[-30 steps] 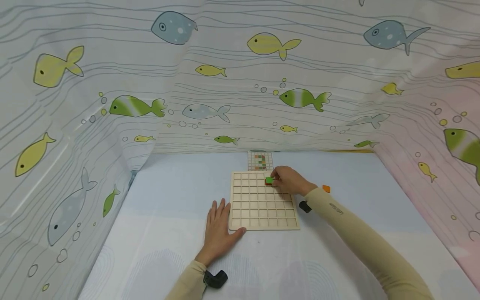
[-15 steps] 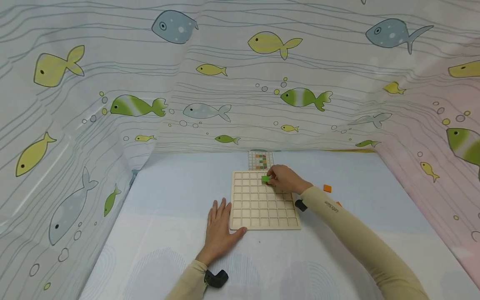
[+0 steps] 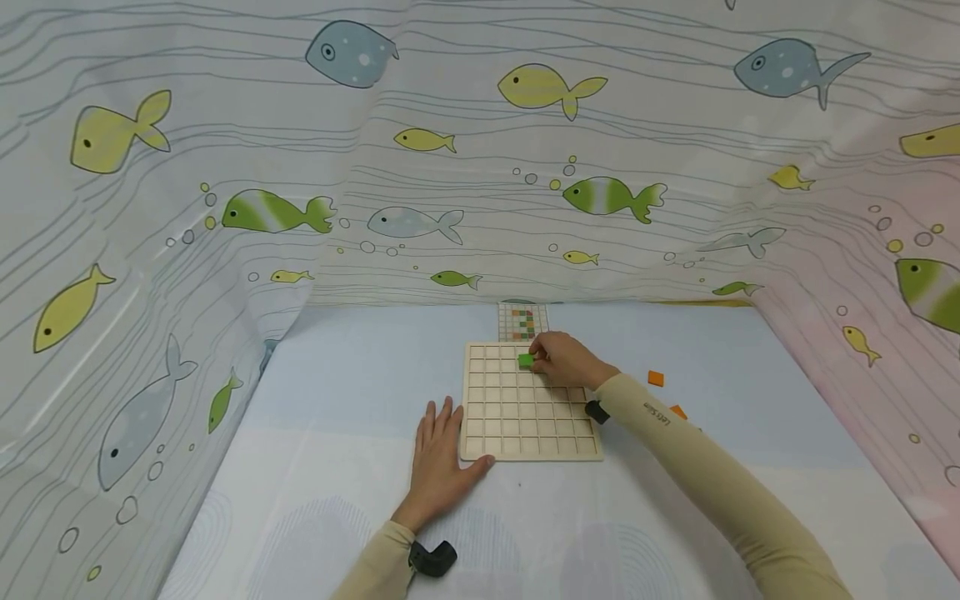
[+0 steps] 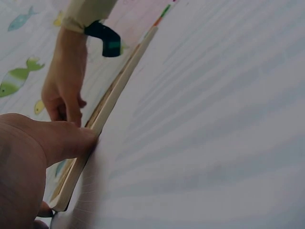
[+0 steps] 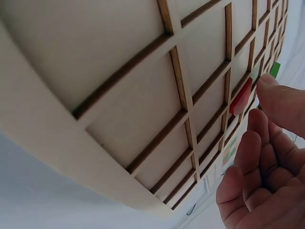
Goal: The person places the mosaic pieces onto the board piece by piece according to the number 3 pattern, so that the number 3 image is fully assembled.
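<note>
Board (image 3: 528, 408), pale and gridded, is the thing at hand. Over its far row, right of its middle, the right hand (image 3: 568, 360) pinches a green tile (image 3: 527, 361) between thumb and finger; whether the tile touches the grid I cannot tell. A red tile (image 5: 241, 97) sits in one of the board's cells near that hand, visible only from the right wrist. The left hand (image 3: 438, 475) lies with straight, spread fingers along the board's left side, its thumb on the near edge.

Just beyond the board's far edge is a card (image 3: 523, 322) printed with coloured squares on a grid. Off the board's right side lie an orange tile (image 3: 656, 378) and, nearer, a second orange tile (image 3: 678, 412), partly hidden by the right sleeve (image 3: 697, 458). The right hand blocks the board's far right cells from the head view. A fish-printed cloth (image 3: 480, 175) rises behind the board.

Small dark lettering on the sleeve, right of the board, seems to read "Let's Slim"; it is tiny.
</note>
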`<state>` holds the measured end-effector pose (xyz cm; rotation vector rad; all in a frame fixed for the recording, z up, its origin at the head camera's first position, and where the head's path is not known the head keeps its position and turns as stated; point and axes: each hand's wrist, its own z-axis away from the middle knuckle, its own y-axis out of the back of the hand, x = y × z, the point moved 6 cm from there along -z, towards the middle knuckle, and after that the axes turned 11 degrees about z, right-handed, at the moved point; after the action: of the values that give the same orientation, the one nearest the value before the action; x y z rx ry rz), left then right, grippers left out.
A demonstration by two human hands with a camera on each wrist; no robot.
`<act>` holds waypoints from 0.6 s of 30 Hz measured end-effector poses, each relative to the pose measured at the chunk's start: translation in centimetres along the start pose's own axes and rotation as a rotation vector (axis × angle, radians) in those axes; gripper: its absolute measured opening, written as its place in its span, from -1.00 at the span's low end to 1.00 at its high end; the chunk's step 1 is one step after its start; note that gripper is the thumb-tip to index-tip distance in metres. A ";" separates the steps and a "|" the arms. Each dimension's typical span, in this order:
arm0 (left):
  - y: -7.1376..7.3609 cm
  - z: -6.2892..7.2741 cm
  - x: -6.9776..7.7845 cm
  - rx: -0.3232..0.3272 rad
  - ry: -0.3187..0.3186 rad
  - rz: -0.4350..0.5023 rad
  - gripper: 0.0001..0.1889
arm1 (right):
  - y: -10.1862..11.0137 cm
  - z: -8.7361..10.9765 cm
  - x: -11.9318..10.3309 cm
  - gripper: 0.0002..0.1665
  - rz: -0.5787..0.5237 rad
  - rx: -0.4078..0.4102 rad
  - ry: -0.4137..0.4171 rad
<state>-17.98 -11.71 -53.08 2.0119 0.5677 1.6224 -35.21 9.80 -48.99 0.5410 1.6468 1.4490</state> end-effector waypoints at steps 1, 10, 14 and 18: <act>0.0 0.0 0.0 0.000 -0.001 0.001 -0.03 | 0.0 0.0 0.0 -0.64 -0.001 -0.002 0.000; 0.0 0.0 -0.1 -0.008 0.013 -0.008 -0.04 | -0.1 0.1 -0.4 -0.64 -0.017 -0.014 0.001; 0.0 0.0 -0.1 -0.008 0.014 -0.007 -0.04 | -0.2 -0.1 -0.4 -0.65 -0.022 -0.022 0.000; 0.0 -0.1 0.0 -0.009 0.014 -0.008 -0.04 | -0.3 -0.2 -0.2 -0.68 -0.022 -0.023 0.000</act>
<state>-18.04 -11.75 -53.08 1.9908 0.5722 1.6331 -35.22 9.41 -49.17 0.5089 1.6287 1.4506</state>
